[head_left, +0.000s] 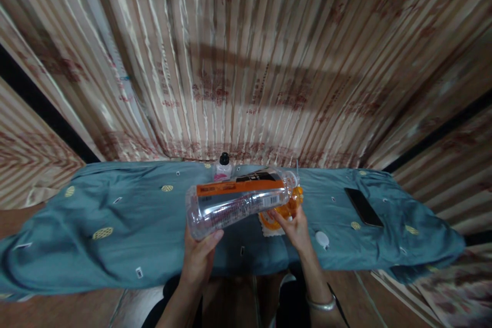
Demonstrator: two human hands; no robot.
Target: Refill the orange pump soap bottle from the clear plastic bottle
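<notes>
Left hand (200, 251) has its fingers curled round the base end of a big clear plastic bottle (240, 197), thumb pressed along the near side, so that grip's closed as far as the bottle lets it. Bottle's lying over on a slant, running from that hand up and off to the right, with its neck right by the orange container (296, 197). Right hand (296, 228) is on that container, thumb on the near side; the far fingers are mostly hidden, but it looks like a partial wrap. Can't tell if the bottle neck actually touches the container.

Just under the right hand's thumb, there's a pale scalloped mat (273, 232) poking out. A white round piece (322, 239) sits just right of that hand, and a dark phone (363, 207) lies further right. Beyond the left hand, past the bottle, stands a small black-capped bottle (223, 168). Everything's on a teal cloth (146, 225), and a patterned curtain (230, 61) hangs behind, well past both hands.
</notes>
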